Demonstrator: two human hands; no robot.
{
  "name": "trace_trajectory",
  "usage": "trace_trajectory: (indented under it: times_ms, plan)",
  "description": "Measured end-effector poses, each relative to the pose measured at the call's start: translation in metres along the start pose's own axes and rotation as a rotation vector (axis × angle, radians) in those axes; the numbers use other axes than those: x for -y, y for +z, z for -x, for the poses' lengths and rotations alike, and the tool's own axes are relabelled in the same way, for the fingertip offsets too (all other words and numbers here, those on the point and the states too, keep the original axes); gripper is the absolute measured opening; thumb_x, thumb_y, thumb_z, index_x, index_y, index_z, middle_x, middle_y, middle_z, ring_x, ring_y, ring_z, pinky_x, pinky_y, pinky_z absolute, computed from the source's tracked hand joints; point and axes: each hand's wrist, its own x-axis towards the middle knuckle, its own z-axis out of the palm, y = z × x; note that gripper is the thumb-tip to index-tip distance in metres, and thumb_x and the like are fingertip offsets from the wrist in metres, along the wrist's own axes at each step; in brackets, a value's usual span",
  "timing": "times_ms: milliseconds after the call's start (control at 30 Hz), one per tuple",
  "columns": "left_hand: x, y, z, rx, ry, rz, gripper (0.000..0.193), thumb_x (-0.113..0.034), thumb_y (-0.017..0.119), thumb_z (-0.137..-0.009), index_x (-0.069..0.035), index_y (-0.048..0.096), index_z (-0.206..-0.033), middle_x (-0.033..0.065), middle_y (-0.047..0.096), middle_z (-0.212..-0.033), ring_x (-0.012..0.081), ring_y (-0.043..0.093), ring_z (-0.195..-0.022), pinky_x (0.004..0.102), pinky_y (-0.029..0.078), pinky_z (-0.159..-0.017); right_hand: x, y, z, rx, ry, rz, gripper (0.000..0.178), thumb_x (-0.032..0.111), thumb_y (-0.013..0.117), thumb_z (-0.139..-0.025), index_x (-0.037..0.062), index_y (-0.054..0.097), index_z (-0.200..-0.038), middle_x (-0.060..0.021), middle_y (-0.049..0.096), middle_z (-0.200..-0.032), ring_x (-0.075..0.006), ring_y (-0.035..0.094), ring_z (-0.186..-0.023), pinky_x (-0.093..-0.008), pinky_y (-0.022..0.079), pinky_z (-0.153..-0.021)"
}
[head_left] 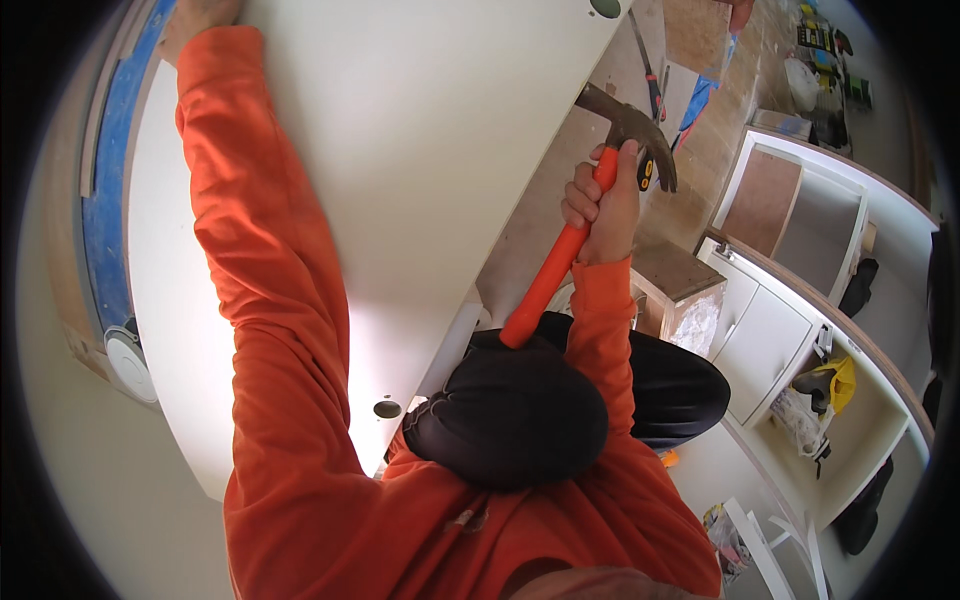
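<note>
Over our dark-trousered knee (510,415) slants the hammer (556,262), our right grip (607,207) wrapped around its orange handle just below the dull metal claw head; we expect it stiff and top-heavy, steadiest held there. Beside it, the smooth white board (400,150), with round holes, looks rigid, heavy and slippery, best taken by its edges; our left grip (203,18) is at its left side, too cropped for us to tell its closure. Beyond stand boxy white cabinets (765,345)

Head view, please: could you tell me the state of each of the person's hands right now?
Left hand: by the white board, cut off at the picture's top edge; its grip cannot be told.
Right hand: closed, holding the orange-handled hammer.
</note>
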Motion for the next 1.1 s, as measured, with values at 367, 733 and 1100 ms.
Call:
trace_trajectory:
  times_ms: [367, 733, 1100]
  plan:
    - [0.001, -0.002, -0.002, 0.048, 0.008, 0.003, 0.113, -0.080, 0.063, -0.064, 0.003, 0.045, -0.137, 0.0266, 0.053, -0.133, 0.0391, 0.050, -0.125, 0.0402, 0.038, -0.106, -0.010, 0.002, 0.015, 0.034, 0.006, -0.095, 0.044, 0.056, 0.041, -0.098, 0.0122, 0.046, -0.092, 0.0026, 0.034, -0.057, -0.0065, 0.028, -0.039, -0.0226, 0.026, -0.035]
    - [-0.003, -0.011, 0.000, 0.134, 0.064, 0.076, 0.098, -0.073, 0.062, -0.073, 0.011, 0.053, -0.122, 0.0259, 0.061, -0.119, 0.0362, 0.062, -0.107, 0.0444, 0.051, -0.090, 0.042, -0.027, -0.003, 0.143, -0.538, 0.289, 0.024, 0.033, 0.054, -0.097, 0.0111, 0.047, -0.090, 0.0003, 0.043, -0.061, -0.0094, 0.042, -0.045, -0.0260, 0.041, -0.044]
    - [0.077, 0.026, -0.057, -0.174, 0.519, -0.215, 0.084, -0.070, 0.051, -0.083, -0.001, 0.053, -0.130, 0.0276, 0.058, -0.123, 0.0388, 0.060, -0.110, 0.0437, 0.049, -0.093, 0.039, -0.049, 0.001, 0.473, -0.643, 0.358, 0.023, 0.029, 0.050, -0.100, 0.0074, 0.046, -0.093, -0.0017, 0.046, -0.062, -0.0110, 0.048, -0.048, -0.0279, 0.046, -0.046]
